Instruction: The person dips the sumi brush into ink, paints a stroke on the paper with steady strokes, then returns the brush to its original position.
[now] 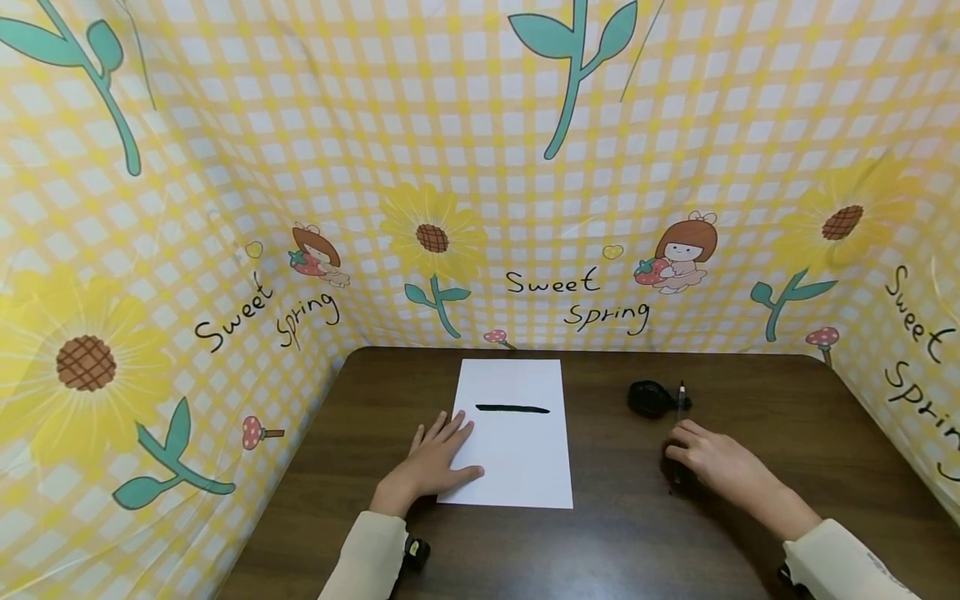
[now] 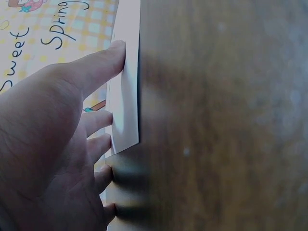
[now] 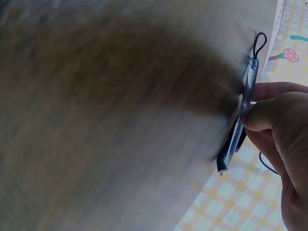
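Observation:
On the left half of a white sheet of paper (image 1: 517, 462) rests my left hand (image 1: 429, 467), fingers spread and thumb out to the side. In the left wrist view the thumb and some fingertips touch the paper (image 2: 127, 96), the others the table beside it. A thick black line (image 1: 512, 409) crosses the sheet's upper part. To the right, my right hand (image 1: 716, 467) pinches a slim pen-like stick (image 1: 681, 402) between thumb and fingers. In the right wrist view the stick (image 3: 236, 142) has a greyish shaft, a black cord loop and a dark end with a tiny point.
A rounded black object (image 1: 648, 399) sits on the brown wooden table (image 1: 600, 550), just left of the stick's far end; its kind is unclear. Yellow checked cloth (image 1: 480, 108) with flowers and lettering hangs behind the table and along its sides.

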The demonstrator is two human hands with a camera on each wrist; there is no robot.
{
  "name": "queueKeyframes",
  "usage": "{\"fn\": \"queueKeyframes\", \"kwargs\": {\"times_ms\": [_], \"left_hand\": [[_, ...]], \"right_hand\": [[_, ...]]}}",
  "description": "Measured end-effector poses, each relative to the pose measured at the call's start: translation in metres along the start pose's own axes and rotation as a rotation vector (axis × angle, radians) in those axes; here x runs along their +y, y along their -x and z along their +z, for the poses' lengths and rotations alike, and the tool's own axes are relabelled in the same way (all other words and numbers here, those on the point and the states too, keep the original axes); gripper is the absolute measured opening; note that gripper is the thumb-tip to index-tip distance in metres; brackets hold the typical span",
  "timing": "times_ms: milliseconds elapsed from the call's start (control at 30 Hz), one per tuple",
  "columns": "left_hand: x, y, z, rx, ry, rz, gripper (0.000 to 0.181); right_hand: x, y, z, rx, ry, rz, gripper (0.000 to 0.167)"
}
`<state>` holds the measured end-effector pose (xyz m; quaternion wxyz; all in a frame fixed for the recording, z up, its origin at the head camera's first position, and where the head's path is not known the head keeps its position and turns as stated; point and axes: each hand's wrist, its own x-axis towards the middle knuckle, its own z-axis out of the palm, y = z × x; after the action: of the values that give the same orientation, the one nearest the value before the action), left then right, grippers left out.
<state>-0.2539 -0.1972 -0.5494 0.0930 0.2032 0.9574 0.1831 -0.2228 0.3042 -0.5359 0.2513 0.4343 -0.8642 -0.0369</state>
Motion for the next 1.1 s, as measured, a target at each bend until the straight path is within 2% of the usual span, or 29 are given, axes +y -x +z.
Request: {"fn": "queueKeyframes", "kwargs": {"times_ms": [367, 600, 733, 867, 1100], "left_hand": [[0.008, 0.004, -0.007, -0.006, 0.005, 0.009, 0.089], [0.009, 0.003, -0.007, -0.023, 0.005, 0.006, 0.088], [0.009, 0.002, -0.006, -0.037, 0.003, -0.002, 0.089], [0.009, 0.001, -0.007, -0.043, -0.001, -0.004, 0.089], [0.01, 0.004, -0.013, -0.034, 0.028, -0.002, 0.089]], "right_hand": [[-0.001, 0.0, -0.003, -0.072, 0.025, 0.013, 0.041], [-0.003, 0.004, -0.009, -0.052, 0.018, 0.01, 0.043], [-0.001, 0.005, -0.015, -0.042, -0.019, 0.042, 0.046], [0.004, 0.007, -0.023, -0.008, -0.048, 0.084, 0.049], [0.024, 0.009, -0.04, 0.13, -0.07, 0.126, 0.044]]}}
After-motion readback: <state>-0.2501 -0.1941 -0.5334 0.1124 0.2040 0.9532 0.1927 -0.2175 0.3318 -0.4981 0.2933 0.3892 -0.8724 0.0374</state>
